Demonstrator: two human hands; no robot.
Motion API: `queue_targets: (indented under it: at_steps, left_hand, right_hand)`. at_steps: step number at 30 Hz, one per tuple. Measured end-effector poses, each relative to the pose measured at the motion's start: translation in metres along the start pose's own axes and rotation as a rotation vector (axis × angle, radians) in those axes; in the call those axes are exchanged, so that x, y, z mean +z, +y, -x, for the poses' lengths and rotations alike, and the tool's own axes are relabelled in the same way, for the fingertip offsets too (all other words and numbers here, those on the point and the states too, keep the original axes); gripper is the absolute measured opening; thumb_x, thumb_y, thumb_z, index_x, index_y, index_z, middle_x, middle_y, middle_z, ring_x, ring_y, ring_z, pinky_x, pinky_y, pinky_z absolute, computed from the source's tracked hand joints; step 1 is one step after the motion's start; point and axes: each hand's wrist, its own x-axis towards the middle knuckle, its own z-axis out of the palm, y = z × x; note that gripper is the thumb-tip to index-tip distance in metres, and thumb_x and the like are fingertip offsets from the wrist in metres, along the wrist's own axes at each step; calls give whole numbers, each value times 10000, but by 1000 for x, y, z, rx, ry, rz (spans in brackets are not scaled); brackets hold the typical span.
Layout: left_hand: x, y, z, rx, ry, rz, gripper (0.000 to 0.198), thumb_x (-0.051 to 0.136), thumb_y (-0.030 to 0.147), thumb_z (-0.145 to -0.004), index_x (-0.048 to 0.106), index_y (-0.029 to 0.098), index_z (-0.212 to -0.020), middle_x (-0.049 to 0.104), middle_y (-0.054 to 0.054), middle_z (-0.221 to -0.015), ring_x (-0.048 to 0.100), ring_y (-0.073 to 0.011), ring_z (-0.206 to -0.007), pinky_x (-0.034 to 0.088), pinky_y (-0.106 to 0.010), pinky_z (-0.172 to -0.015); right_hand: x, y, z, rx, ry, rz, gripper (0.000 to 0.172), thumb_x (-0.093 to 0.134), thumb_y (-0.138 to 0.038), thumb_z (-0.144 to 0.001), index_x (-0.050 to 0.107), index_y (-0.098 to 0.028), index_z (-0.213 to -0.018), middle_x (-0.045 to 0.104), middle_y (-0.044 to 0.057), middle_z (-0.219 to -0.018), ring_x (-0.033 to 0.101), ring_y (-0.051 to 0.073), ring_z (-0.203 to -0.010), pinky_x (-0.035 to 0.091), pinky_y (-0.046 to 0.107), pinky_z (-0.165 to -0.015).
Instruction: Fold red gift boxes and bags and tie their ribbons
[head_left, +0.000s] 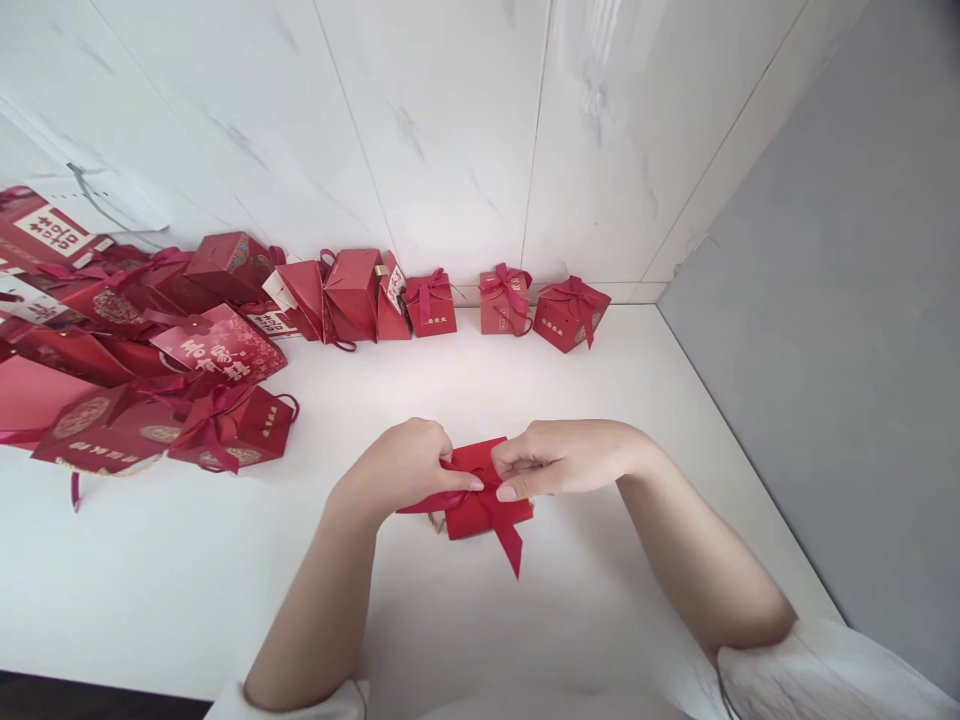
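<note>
A small red gift box (466, 524) rests on the white table between my hands. Across its top runs a dark red ribbon (508, 538), with a loop out to the left and one tail hanging over the near side. My left hand (409, 465) is closed, its thumb and fingers pinching the ribbon at the box's left. On the right, my right hand (559, 458) has its fingertips closed on the ribbon near the knot. My fingers partly hide the knot. A bit of twisted gold cord (435, 523) shows at the box's lower left.
Many red gift boxes (229, 425) crowd the table's left side. More line the marble-patterned wall (457, 130), including ribboned boxes (431, 303) and a right-hand one (573, 315). A grey panel (840, 300) bounds the white table (360, 375) on the right.
</note>
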Motion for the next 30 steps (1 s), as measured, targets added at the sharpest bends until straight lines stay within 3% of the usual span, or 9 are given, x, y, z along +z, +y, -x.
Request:
queue_targets:
  at_steps: [3, 8, 10, 18, 26, 30]
  left_hand:
    - [5, 9, -3, 10, 18, -17, 517, 653, 616, -717, 431, 188, -534, 421, -1, -555, 345, -126, -508, 221, -311, -483]
    - [7, 10, -8, 31, 25, 3, 585, 663, 628, -721, 338, 188, -514, 281, 27, -508, 232, -113, -496, 181, -319, -478]
    - [8, 9, -10, 48, 8, 22, 601, 662, 621, -730, 315, 185, -505, 252, 32, -492, 213, -110, -491, 156, -324, -486]
    - [11, 9, -15, 44, 2, 55, 610, 654, 607, -748, 293, 183, -501, 321, 32, -454, 257, -105, -463, 169, -318, -485]
    - [12, 8, -15, 28, -1, 77, 596, 658, 627, -738, 339, 187, -493, 406, 29, -444, 304, -106, -450, 208, -309, -465]
    - [11, 6, -16, 29, -10, 96, 559, 658, 641, -729, 431, 187, -495, 485, 12, -482, 366, -115, -464, 256, -299, -469]
  right_hand:
    - [-6, 9, -2, 20, 80, 8, 416, 563, -576, -913, 545, -191, -755, 541, -30, -687, 424, 97, -595, 318, 239, -545]
    - [-15, 23, -6, -3, 33, -59, 364, 613, -515, -896, 506, -197, -754, 568, -27, -667, 504, 107, -590, 374, 235, -553]
    - [-15, 26, -9, -16, 103, -43, 337, 588, -487, -917, 496, -201, -765, 569, -28, -675, 486, 104, -589, 355, 231, -541]
    - [-8, 36, -32, -165, 355, -51, 301, 538, -436, -960, 458, -210, -778, 425, -58, -674, 340, 97, -595, 284, 231, -540]
    - [-9, 44, -41, -186, 347, -138, 407, 571, -579, -922, 500, -199, -794, 396, -65, -660, 309, 94, -591, 270, 239, -542]
    - [-14, 37, -26, -146, 234, -112, 396, 524, -589, -946, 585, -213, -1055, 533, -16, -828, 446, 122, -716, 370, 252, -641]
